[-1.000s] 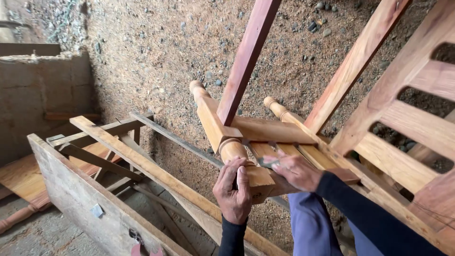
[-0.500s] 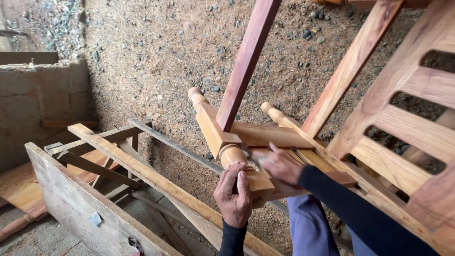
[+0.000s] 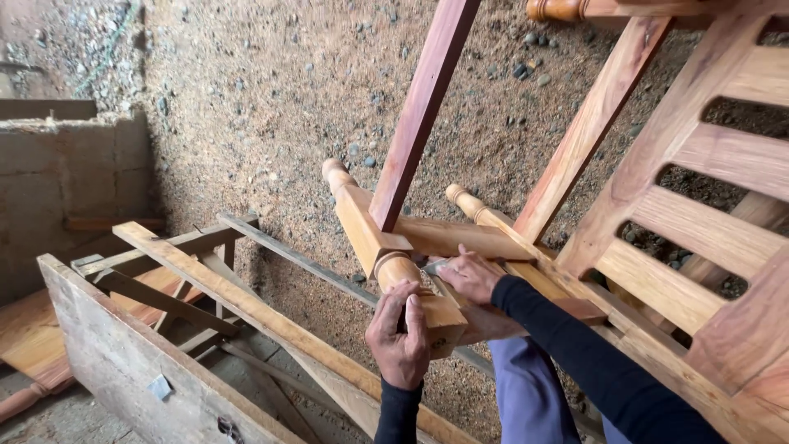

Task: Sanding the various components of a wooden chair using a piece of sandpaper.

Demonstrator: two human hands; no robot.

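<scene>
Head view, single entry.

1. Left hand [image 3: 400,337]: we record its grip clenched around the squared near end of the pale turned wooden leg [image 3: 362,222], just below the rounded collar, thumb on top.
2. Right hand [image 3: 470,275]: laid flat, fingers pressed on the pale wooden cross rail [image 3: 460,238] where it meets that leg. A small grey object shows at the fingertips. We cannot tell what it is, nor whether the grip closes on it.
3. Pale turned wooden leg: tilted up and away from us, knob end over the ground, with the cross rail joining it to a second knobbed wooden leg [image 3: 477,210] just beside it.
4. Dark reddish square wooden bar [image 3: 423,107]: rises steeply from the first leg's squared block.
5. Slatted light-brown wooden frame [image 3: 699,230]: to the right, part of the same piece.
6. Rough grey plank trough [image 3: 107,353] and long pale wooden batten [image 3: 246,300]: lower left, apart from the hands.
7. Sawdust-strewn gravel ground [image 3: 271,99]: beneath everything.

Step, as we judge it: work at the leg-to-rail joint, with one hand steadying and the other on the seam. Any further move there calls for the left hold to stay firm, since the piece sits tipped and unsupported at its knob ends.
</scene>
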